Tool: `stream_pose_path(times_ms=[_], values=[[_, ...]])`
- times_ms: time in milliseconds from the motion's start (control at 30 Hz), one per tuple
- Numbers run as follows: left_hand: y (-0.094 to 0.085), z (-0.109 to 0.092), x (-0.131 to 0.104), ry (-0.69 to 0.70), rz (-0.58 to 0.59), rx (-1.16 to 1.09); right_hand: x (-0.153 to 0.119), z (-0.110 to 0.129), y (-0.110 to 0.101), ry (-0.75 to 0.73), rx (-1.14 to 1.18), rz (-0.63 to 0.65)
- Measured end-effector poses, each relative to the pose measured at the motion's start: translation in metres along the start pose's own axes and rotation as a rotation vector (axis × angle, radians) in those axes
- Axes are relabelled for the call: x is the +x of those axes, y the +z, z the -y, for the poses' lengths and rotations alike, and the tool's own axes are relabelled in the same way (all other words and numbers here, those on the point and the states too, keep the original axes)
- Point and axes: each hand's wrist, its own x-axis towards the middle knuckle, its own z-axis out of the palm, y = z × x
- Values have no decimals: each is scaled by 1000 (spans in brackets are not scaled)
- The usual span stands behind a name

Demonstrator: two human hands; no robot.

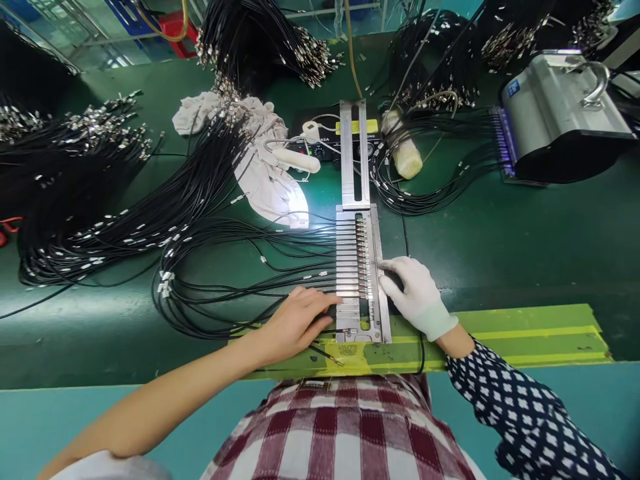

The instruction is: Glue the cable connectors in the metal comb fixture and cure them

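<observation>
A slotted metal fixture lies on the bench in front of me, with several thin black cables laid side by side in its grooves. Their stripped, metal-tipped ends line up along the central slot. My bare left hand is at the fixture's lower left edge, its fingers closed around a black cable partly hidden by them. On the opposite side, my right hand, in a white glove, grips the fixture's right rail with thumb and forefinger. One loose cable end sticks out below the left hand.
Large bundles of black cables spread over the left. A white cloth and a lit lamp sit behind the fixture, near a black control box. At the right stands a silver machine with purple light. Yellow tape runs along the front edge.
</observation>
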Motion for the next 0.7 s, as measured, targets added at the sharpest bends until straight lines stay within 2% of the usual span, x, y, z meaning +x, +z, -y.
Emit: stream_pose_path(times_ms=[100,167,233,333,433,600,700], values=[[-7,-9,-12,-79,91,-115,-5,2,0,5,-7,-5],[-7,-11,-16,-115,107,-133,-5,2,0,22,4,-4],[-4,-9,-16,-170,51,-210,-4,2,1,31,17,2],[0,-2,-7,-205,-106,-354,-2,0,1,24,29,-3],[4,2,4,-124,-169,-338,-3,-1,1,8,22,-21],[12,5,19,6,-89,-216,-4,-3,1,-14,12,-44],[10,4,26,74,-37,-160,-3,-4,2,-23,16,-49]])
